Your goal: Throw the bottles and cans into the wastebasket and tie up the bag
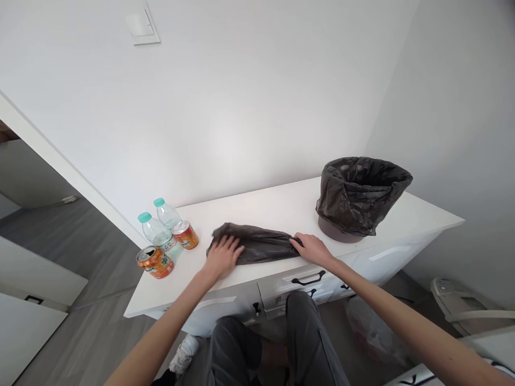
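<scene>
A white cabinet (277, 201) spans the view below the wall, with a black-lined bin (354, 206) standing toward its right end. Between the bin and the drinks, a dark bag (265, 246) lies stretched lengthwise along the top. The left hand (222, 256) rests spread on the bag's left end; whether its fingertips tuck under is hard to tell. The right hand (311, 249) pinches the gathered right end. Farther left stand two clear bottles (155, 229) and two orange cans (161, 264).
</scene>
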`<control>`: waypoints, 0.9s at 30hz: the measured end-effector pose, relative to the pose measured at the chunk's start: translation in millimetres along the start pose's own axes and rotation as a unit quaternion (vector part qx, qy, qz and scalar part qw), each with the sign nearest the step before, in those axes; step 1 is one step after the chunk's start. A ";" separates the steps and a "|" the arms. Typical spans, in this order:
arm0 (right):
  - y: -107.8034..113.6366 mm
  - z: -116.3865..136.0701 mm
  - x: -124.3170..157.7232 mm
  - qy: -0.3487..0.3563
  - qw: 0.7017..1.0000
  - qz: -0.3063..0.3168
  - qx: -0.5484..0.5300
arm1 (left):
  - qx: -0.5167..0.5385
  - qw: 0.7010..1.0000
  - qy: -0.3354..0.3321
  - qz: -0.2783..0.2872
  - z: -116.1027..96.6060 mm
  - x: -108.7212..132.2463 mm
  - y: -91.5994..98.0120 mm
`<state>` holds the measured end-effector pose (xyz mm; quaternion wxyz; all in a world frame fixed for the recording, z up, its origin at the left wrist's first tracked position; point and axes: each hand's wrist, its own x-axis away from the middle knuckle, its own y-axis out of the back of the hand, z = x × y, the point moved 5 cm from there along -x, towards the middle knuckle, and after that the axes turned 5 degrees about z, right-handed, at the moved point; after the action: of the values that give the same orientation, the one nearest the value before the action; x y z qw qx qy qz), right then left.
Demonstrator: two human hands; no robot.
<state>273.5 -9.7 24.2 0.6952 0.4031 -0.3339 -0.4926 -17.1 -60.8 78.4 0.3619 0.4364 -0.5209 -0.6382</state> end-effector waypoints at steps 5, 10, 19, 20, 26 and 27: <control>-5.3 2.1 10.8 0.031 0.997 -0.039 -0.067 | -0.016 0.998 0.024 -0.047 7.6 -22.1 10.4; -2.5 13.0 26.6 0.064 0.984 -0.167 0.008 | 0.038 0.995 -0.065 -0.069 -72.7 -42.1 -27.0; 4.4 22.2 72.5 0.019 0.998 -0.050 -0.028 | 0.095 0.995 0.034 -0.002 14.8 -49.0 -61.7; 6.0 26.7 82.0 0.020 0.997 -0.037 -0.071 | 0.094 0.995 0.044 -0.006 27.3 -43.6 -56.5; 19.1 77.2 126.9 0.028 0.927 0.088 -0.364 | 0.118 0.991 0.002 -0.055 25.3 2.6 -14.9; 18.7 90.1 129.6 0.029 0.895 0.131 -0.426 | 0.133 0.989 -0.035 -0.056 14.6 11.5 -9.6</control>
<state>241.5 -150.6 90.2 0.8678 0.0348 -0.1219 -0.4805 -34.9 -64.3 68.0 0.2456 0.4868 -0.5883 -0.5971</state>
